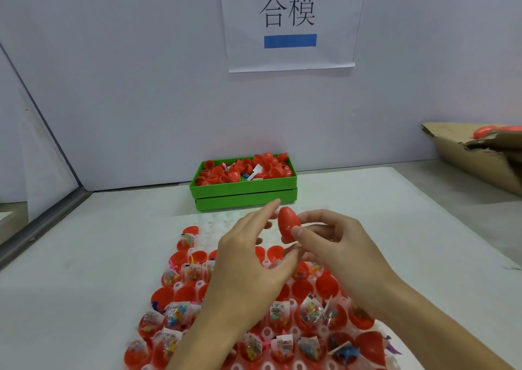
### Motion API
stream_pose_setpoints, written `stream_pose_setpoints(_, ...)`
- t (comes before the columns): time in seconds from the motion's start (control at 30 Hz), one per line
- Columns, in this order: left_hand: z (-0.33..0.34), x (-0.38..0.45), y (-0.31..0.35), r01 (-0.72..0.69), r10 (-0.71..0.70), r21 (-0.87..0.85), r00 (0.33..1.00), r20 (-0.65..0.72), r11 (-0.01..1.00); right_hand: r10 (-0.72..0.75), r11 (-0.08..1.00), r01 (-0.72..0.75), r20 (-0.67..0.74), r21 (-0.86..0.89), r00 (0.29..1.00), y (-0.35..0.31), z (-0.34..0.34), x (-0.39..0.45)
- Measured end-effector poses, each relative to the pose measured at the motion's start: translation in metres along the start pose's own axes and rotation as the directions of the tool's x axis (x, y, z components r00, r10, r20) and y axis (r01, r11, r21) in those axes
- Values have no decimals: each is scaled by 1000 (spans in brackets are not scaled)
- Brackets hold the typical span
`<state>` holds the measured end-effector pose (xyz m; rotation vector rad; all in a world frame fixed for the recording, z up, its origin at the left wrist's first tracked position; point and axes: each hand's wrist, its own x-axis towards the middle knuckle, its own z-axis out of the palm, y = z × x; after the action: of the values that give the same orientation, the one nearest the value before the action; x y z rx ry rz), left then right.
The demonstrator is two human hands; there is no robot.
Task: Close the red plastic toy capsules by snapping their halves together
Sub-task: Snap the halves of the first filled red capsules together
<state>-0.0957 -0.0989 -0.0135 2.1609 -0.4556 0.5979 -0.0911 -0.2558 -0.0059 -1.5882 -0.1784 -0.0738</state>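
My right hand [333, 245] pinches a closed red egg-shaped capsule [288, 224] between thumb and fingers, held above the white holder tray [214, 222]. My left hand [248, 259] hovers just left of the capsule with fingers relaxed and spread, holding nothing. Below both hands the tray carries several open red capsule halves [186, 290], most holding small bagged toys [175, 316]. A green crate [243, 194] at the back is filled with loose red capsule halves [271, 166].
A torn cardboard box [480, 160] with red capsules inside sits at the right rear. White walls stand behind and to the left, with a paper sign [291, 22] on the back wall. The tray lies on a white mat [84, 256].
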Motion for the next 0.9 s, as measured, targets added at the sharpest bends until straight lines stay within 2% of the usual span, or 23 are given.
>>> stream_pose_setpoints(0.23, 2, -1, 10, 42, -41, -24, 998, 47, 999, 57, 986, -40, -105, 164, 993, -15, -32, 14)
stream_pose_setpoints(0.33, 2, -2, 15, 61, -59, -69, 997, 41, 996, 177, 951, -124, -171, 282, 969, -7, -49, 23)
stream_pose_setpoints(0.43, 0, -1, 18, 38, -37, -74, 999, 18, 997, 305, 866, -204, -158, 456, 939, 4, -60, 35)
stream_pose_setpoints(0.5, -1, 0, 19, 38, -38, -79, 999, 5, 996, 350, 832, -217, -179, 510, 920, 9, -68, 49)
stream_pose_setpoints(0.73, 0, 1, 18, 37, -41, -107, 998, -38, 994, 326, 802, -28, -398, 596, 858, -10, -135, 136)
stream_pose_setpoints(0.87, 1, 2, 14, 13, -16, -55, 998, -57, 998, 260, 857, 93, -582, 506, 771, -48, -190, 178)
stream_pose_setpoints(0.9, 1, 2, 12, 16, -18, -41, 998, -59, 999, 249, 875, 113, -638, 471, 728, -58, -206, 183)
